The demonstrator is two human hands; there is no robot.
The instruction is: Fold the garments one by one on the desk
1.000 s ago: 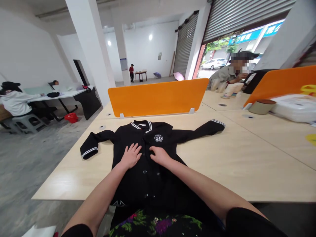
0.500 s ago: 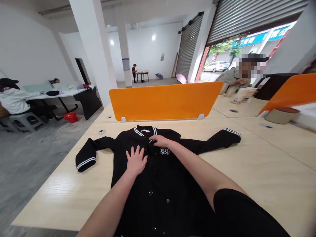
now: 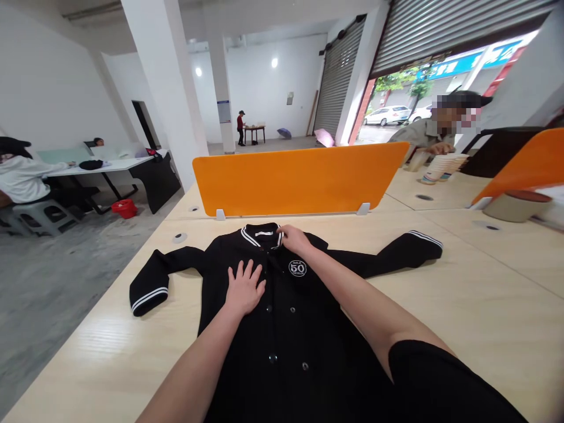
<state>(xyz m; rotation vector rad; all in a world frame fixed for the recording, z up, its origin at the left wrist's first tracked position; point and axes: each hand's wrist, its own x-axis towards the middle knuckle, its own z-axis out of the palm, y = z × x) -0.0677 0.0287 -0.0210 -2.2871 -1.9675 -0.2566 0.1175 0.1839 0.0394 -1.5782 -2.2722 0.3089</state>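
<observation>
A black jacket (image 3: 282, 329) with white-striped collar and cuffs lies front up on the wooden table, both sleeves spread out. Its front is unfastened, with snap buttons along the two edges and a round "50" badge on the chest. My left hand (image 3: 245, 288) rests flat on the chest panel beside the opening, fingers spread. At the collar's right side, my right hand (image 3: 293, 239) pinches the striped edge between thumb and fingers.
An orange divider (image 3: 299, 181) stands across the table (image 3: 476, 317) behind the collar. Farther right are stacked paper cups (image 3: 443, 167), a round container (image 3: 517, 205) and a seated person (image 3: 423, 132). Other people sit at a white desk (image 3: 127, 164) on the left.
My right hand has moved up from the chest opening to the collar edge, uncovering the badge. The right front panel lies further out. My left hand stays put.
</observation>
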